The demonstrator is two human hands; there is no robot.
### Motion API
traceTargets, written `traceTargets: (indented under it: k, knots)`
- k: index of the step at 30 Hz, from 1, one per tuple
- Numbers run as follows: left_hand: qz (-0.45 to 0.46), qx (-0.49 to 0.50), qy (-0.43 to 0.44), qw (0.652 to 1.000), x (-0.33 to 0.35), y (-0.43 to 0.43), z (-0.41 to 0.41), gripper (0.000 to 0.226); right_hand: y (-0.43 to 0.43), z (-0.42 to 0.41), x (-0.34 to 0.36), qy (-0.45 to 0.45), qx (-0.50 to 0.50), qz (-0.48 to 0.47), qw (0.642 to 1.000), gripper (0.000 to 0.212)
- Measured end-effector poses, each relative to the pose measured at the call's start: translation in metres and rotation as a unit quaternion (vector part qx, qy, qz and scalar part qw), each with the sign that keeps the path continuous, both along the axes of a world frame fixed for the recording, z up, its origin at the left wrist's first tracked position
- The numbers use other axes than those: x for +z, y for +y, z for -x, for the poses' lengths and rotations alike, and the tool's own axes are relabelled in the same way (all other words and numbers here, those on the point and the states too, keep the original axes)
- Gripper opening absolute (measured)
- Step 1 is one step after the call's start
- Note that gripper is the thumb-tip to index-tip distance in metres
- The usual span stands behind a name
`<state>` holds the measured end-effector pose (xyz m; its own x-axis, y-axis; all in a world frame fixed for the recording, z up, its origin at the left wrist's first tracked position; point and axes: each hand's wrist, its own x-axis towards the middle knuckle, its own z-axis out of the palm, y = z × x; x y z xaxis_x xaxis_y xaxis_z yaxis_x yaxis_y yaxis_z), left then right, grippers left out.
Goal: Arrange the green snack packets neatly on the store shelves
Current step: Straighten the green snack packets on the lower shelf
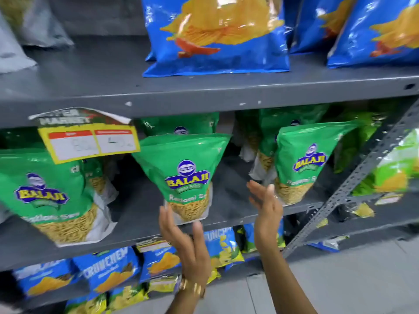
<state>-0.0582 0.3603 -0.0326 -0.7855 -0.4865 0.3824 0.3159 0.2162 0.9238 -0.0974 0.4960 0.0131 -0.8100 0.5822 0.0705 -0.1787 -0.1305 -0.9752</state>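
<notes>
Green Balaji snack packets stand on the grey middle shelf [140, 225]. The centre packet [184, 171] leans forward at the shelf's front edge. My left hand [184, 241] sits just below its bottom, fingers up and touching or nearly touching the lower left corner. My right hand [265, 207] is raised flat and open between the centre packet and the right packet [301, 162], holding nothing. A third green packet [45, 196] stands at the left. More green packets [181, 124] stand behind in the row.
Large blue chip bags [215, 35] fill the upper shelf. Small blue and yellow packets [108, 270] crowd the lower shelf. A yellow price tag [88, 141] hangs from the upper shelf edge. A slanted perforated metal brace [353, 177] crosses at right.
</notes>
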Motion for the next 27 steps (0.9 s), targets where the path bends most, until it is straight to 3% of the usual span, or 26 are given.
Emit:
traceTargets:
  k: [3, 6, 10, 13, 16, 18, 23, 27]
  knots:
    - [0.077, -0.142, 0.043, 0.986, 0.003, 0.040, -0.018, 0.063, 0.047, 0.002, 0.010, 0.032, -0.162, -0.037, 0.986, 0.032]
    - [0.056, -0.221, -0.021, 0.974, 0.015, 0.079, 0.003, 0.054, 0.094, 0.020, 0.013, 0.063, -0.219, -0.077, 0.971, 0.017]
    - [-0.041, -0.207, -0.087, 0.974, 0.029, 0.132, 0.057, 0.040, 0.143, 0.047, 0.007, 0.009, -0.147, -0.067, 0.987, 0.047]
    - [-0.095, -0.203, -0.138, 0.965, 0.036, 0.167, 0.092, 0.049, 0.169, 0.063, 0.017, -0.023, -0.027, 0.014, 0.999, 0.045]
    - [-0.149, -0.229, -0.167, 0.947, 0.043, 0.193, 0.113, 0.054, 0.183, 0.078, 0.025, -0.074, 0.098, 0.137, 0.983, 0.046]
    - [-0.160, -0.221, -0.167, 0.948, 0.033, 0.204, 0.127, 0.054, 0.190, 0.087, 0.021, -0.103, 0.143, 0.144, 0.974, 0.051]
    - [-0.190, -0.219, -0.170, 0.942, -0.026, 0.215, 0.167, 0.056, 0.202, 0.104, 0.003, -0.139, 0.175, 0.128, 0.966, 0.064]
    - [-0.201, -0.220, -0.158, 0.941, -0.026, 0.226, 0.168, 0.064, 0.208, 0.099, -0.001, -0.120, 0.187, 0.142, 0.965, 0.056]
